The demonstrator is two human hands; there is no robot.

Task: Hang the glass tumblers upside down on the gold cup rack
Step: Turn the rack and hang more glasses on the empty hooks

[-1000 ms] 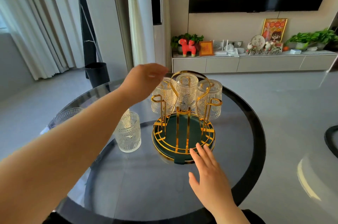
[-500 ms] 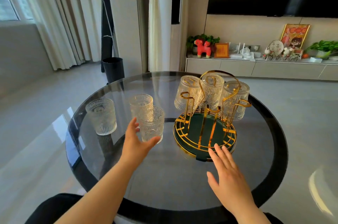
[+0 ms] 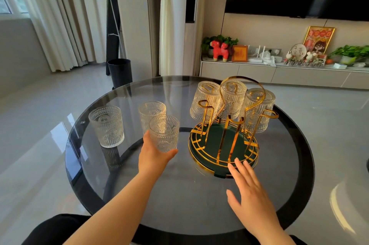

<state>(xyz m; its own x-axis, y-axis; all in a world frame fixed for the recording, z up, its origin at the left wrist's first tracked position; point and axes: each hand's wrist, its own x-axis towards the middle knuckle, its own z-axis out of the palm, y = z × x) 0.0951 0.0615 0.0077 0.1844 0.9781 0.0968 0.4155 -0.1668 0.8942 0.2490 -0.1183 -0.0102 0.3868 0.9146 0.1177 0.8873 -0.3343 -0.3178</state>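
Note:
The gold cup rack [image 3: 223,140] with a green base stands right of centre on the round glass table [image 3: 179,194]. Three tumblers hang upside down on its far pegs: a left one [image 3: 203,103], a middle one [image 3: 232,99] and a right one [image 3: 258,110]; its near pegs are bare. Three upright tumblers stand to the left. My left hand [image 3: 154,156] wraps the nearest upright tumbler [image 3: 164,132] from below and behind. A second upright one [image 3: 150,112] is just behind it, a third [image 3: 106,124] further left. My right hand [image 3: 247,190] lies flat, fingers spread, fingertips touching the rack's front rim.
A black bin [image 3: 119,73] stands on the floor beyond the table's far left edge. A low TV cabinet [image 3: 279,74] with ornaments runs along the far wall. The table's dark rim [image 3: 303,164] curves round on the right.
My left hand has come back from the rack's top to the left and closed around the nearest upright tumbler. The view has swung left. My right hand stays at the rack's front.

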